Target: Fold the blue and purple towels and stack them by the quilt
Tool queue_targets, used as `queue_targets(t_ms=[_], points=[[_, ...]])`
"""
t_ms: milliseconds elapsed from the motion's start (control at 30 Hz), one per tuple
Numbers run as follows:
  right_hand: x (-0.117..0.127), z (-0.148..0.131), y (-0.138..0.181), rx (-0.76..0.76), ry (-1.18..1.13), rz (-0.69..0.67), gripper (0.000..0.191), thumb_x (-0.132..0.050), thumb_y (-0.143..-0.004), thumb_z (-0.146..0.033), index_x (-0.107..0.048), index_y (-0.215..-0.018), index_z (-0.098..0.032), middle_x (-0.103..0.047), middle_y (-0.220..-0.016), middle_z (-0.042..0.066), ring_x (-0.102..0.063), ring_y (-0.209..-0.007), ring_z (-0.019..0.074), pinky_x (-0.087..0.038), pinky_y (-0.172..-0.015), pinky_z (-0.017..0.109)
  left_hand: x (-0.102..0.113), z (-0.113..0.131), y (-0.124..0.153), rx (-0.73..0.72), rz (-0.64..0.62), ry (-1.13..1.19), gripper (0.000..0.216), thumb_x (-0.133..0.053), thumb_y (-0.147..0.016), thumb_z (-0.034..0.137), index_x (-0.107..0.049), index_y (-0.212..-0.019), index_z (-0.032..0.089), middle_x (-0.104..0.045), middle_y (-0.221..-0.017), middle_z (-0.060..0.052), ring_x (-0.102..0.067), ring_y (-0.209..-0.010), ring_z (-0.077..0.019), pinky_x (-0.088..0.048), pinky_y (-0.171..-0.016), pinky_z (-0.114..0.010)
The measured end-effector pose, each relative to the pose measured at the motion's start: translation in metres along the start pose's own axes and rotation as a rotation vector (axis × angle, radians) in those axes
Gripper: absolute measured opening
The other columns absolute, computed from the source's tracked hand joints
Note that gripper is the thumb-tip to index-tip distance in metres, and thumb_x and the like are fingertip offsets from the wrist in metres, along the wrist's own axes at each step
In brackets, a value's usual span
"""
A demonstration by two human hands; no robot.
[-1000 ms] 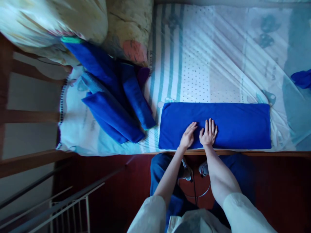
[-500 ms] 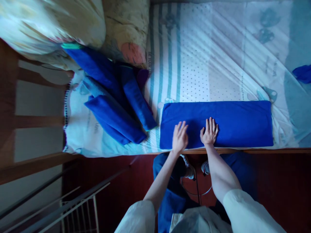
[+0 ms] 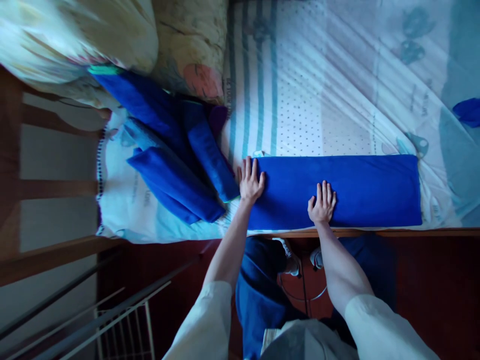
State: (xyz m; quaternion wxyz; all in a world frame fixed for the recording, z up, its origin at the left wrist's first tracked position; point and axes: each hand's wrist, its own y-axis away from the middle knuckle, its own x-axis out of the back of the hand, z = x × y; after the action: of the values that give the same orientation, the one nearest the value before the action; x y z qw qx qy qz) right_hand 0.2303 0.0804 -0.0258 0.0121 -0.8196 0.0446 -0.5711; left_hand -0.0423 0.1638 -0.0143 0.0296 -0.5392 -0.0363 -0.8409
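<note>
A blue cloth point(image 3: 371, 190), folded into a long flat rectangle that looks like a towel, lies along the front edge of the bed. My left hand point(image 3: 251, 181) rests at its left end with the fingers spread, partly over the edge of the cloth. Flat on the middle of the cloth is my right hand point(image 3: 322, 204), fingers stretched out and the thumb apart. Neither hand grips anything. Close to the left of my left hand lies a loose heap of blue cloths point(image 3: 176, 175), some with green edging.
Pillows point(image 3: 191, 50) are at the back left on the patterned bed sheet point(image 3: 300, 110). Another bit of blue cloth point(image 3: 467, 112) lies at the far right. A wooden bed frame point(image 3: 56, 187) stands at the left, and a metal rack point(image 3: 123, 330) is on the floor side.
My left hand has moved left and away from me, from above the cloth to its left end. My right hand has stayed in place on the cloth.
</note>
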Motion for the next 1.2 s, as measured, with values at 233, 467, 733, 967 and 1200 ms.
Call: queue_targets(t_ms=[233, 467, 733, 967, 1200], points=[[0.002, -0.001, 0.000, -0.011, -0.014, -0.008, 0.062, -0.040, -0.095, -0.023, -0.040, -0.156, -0.014, -0.037, -0.162, 0.015, -0.027, -0.153, 0.0291, -0.019, -0.124, 0.058, -0.027, 0.073, 0.061, -0.110, -0.017, 0.037, 0.063, -0.040, -0.100, 0.034, -0.031, -0.159, 0.013, -0.012, -0.169, -0.013, -0.002, -0.158, -0.0291, -0.010, -0.128, -0.057], [0.005, -0.003, 0.000, -0.014, 0.015, -0.034, 0.062, -0.039, -0.096, -0.022, -0.039, -0.157, -0.015, -0.036, -0.163, 0.014, -0.025, -0.154, 0.0279, -0.017, -0.125, 0.056, -0.064, 0.106, 0.107, -0.156, -0.002, 0.131, 0.058, -0.041, -0.097, 0.027, -0.042, -0.155, 0.018, -0.029, -0.165, -0.012, -0.019, -0.156, -0.0255, -0.016, -0.128, -0.052], [0.016, -0.006, -0.001, -0.007, 0.085, -0.120, 0.061, -0.040, -0.098, -0.023, -0.035, -0.159, -0.017, -0.030, -0.166, 0.012, -0.021, -0.156, 0.0265, -0.016, -0.126, 0.052, -0.064, 0.103, 0.100, -0.155, 0.090, 0.174, 0.059, -0.047, -0.092, 0.023, -0.049, -0.151, 0.019, -0.038, -0.161, -0.011, -0.031, -0.153, -0.0266, -0.021, -0.127, -0.051], [0.026, -0.006, -0.010, 0.216, 0.077, -0.263, 0.058, -0.046, -0.101, -0.028, -0.037, -0.158, -0.024, -0.029, -0.167, 0.008, -0.019, -0.157, 0.0256, -0.009, -0.127, 0.053, -0.069, 0.100, 0.100, -0.149, 0.087, 0.218, 0.061, -0.049, -0.090, 0.025, -0.050, -0.150, 0.020, -0.039, -0.160, -0.011, -0.032, -0.152, -0.0281, -0.020, -0.127, -0.052], [0.053, 0.048, -0.062, 0.437, 0.123, -0.437, 0.057, -0.043, -0.103, -0.036, -0.036, -0.158, -0.025, -0.033, -0.165, 0.005, -0.025, -0.155, 0.0183, -0.015, -0.129, 0.042, -0.067, 0.102, 0.100, -0.116, 0.062, 0.293, 0.063, -0.050, -0.088, 0.024, -0.049, -0.151, 0.024, -0.038, -0.161, -0.010, -0.033, -0.151, -0.0309, -0.021, -0.126, -0.056]])
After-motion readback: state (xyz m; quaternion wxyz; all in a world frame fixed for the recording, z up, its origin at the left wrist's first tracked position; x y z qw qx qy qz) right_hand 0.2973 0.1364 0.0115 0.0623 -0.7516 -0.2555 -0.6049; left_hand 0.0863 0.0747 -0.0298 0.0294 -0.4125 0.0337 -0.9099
